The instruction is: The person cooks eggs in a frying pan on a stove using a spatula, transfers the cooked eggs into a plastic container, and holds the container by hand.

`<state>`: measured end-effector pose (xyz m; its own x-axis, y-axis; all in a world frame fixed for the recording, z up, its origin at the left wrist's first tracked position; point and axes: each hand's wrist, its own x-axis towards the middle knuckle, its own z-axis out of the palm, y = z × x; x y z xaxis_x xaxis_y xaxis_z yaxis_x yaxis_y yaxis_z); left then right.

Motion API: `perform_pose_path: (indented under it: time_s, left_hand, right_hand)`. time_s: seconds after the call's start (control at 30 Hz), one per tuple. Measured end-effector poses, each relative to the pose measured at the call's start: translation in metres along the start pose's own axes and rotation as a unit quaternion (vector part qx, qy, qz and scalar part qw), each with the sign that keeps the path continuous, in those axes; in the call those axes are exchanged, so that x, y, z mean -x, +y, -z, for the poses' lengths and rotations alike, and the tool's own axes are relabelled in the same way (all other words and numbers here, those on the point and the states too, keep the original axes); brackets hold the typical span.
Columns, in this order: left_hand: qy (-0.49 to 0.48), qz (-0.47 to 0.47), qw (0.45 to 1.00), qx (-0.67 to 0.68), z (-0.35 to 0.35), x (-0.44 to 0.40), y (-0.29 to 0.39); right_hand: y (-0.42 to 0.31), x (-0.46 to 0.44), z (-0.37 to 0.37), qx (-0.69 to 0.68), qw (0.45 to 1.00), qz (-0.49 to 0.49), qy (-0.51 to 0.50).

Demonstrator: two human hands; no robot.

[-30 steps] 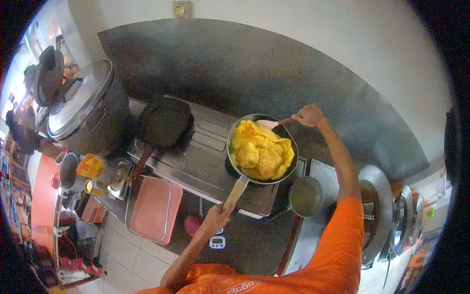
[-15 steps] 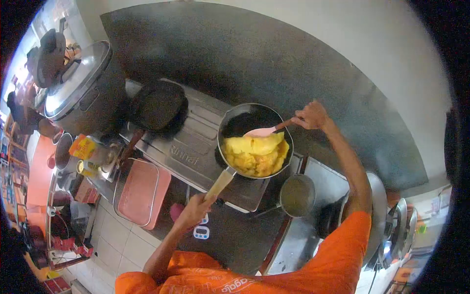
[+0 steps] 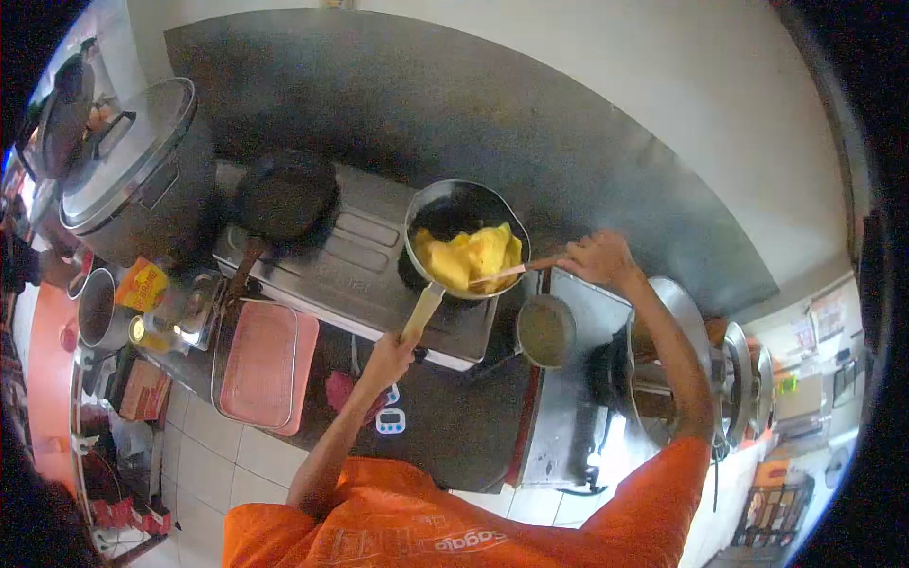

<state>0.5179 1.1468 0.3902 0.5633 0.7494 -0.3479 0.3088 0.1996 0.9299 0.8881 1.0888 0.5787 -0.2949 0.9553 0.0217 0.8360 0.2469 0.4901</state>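
While a pan (image 3: 453, 206) mid-frame is holding yellow lumps (image 3: 483, 251), the left hand (image 3: 385, 363) is gripping its handle (image 3: 423, 312), the right hand (image 3: 600, 257) a spatula (image 3: 517, 271).

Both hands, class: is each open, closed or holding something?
Left hand: closed around the pan's pale handle.
Right hand: closed around the spatula's brown handle.

"What are the walls like?"

"White wall (image 3: 682, 85) above, with a dark grey backsplash panel (image 3: 454, 104) against it; its upper edge looks curved through the wide lens."

"And the floor tiles (image 3: 205, 426)?"

"Pale and square, visible beyond the dark countertop (image 3: 464, 417)."

"Any light?"

"White glare on the metal worktop (image 3: 559, 417) at right."

"Farther off?"

"A dark rack (image 3: 772, 516), low at far right, its contents blurred."
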Motion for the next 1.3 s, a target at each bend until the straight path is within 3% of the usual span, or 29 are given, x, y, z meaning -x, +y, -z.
perform_pose_path:
  time_s: [0.03,0.07,0.17,0.37,0.47,0.67,0.77,0.93,1.17,1.3]
  left_hand:
    - [0.005,0.011,1.0,-0.017,0.001,0.001,0.001]
    - [0.006,-0.06,0.998,-0.016,0.002,-0.001,-0.007]
    - [-0.019,-0.026,0.999,-0.028,0.006,0.003,0.002]
    - [-0.016,-0.078,0.997,0.013,-0.003,-0.015,-0.026]
    - [-0.015,-0.058,0.998,0.0,0.0,-0.01,-0.017]
    - [0.007,-0.065,0.997,-0.043,0.002,-0.006,-0.009]
    - [0.003,-0.062,0.997,-0.05,0.003,-0.005,-0.006]
    - [0.004,-0.092,0.996,-0.017,0.003,-0.002,-0.007]
    - [0.064,-0.121,0.99,-0.028,-0.015,0.006,-0.006]
    - [0.024,-0.114,0.993,-0.008,-0.027,0.0,-0.016]
  right_hand:
    - [-0.012,0.005,0.001,0.004,1.0,-0.002,-0.007]
    - [-0.022,0.009,0.003,0.01,1.0,-0.004,-0.013]
    - [-0.067,-0.002,0.021,-0.022,0.994,-0.063,-0.088]
    - [-0.102,-0.041,0.002,0.013,0.989,-0.128,-0.071]
    - [-0.107,-0.066,-0.025,0.022,0.979,-0.188,-0.071]
    - [-0.109,-0.081,0.057,0.014,0.964,-0.232,-0.13]
    - [-0.092,-0.065,0.09,0.045,0.957,-0.271,-0.094]
    - [-0.063,-0.049,0.048,0.035,0.931,-0.334,-0.141]
    - [-0.104,-0.064,0.043,0.026,0.871,-0.437,-0.223]
    - [-0.109,-0.057,0.026,-0.043,0.851,-0.475,-0.221]
